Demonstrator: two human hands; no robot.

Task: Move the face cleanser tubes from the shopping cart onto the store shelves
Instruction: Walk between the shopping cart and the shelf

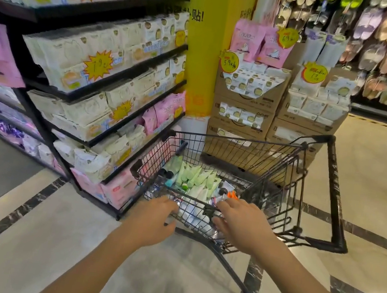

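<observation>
A pale tiled shop floor [371, 173] runs between slanted store shelves [122, 76] stacked with tissue packs on the left and cardboard boxes [244, 98] ahead. A black wire shopping cart [238, 140] holds the face cleanser tubes [195, 175], green and white, heaped at its near end. The left hand [154, 213] and right hand [243, 219] each curl over the cart's near rim, with the tubes just beyond the fingertips.

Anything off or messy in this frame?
Nothing spilled or damaged. The tubes lie jumbled in the cart, some crosswise; the white packs left of it lean unevenly.
</observation>
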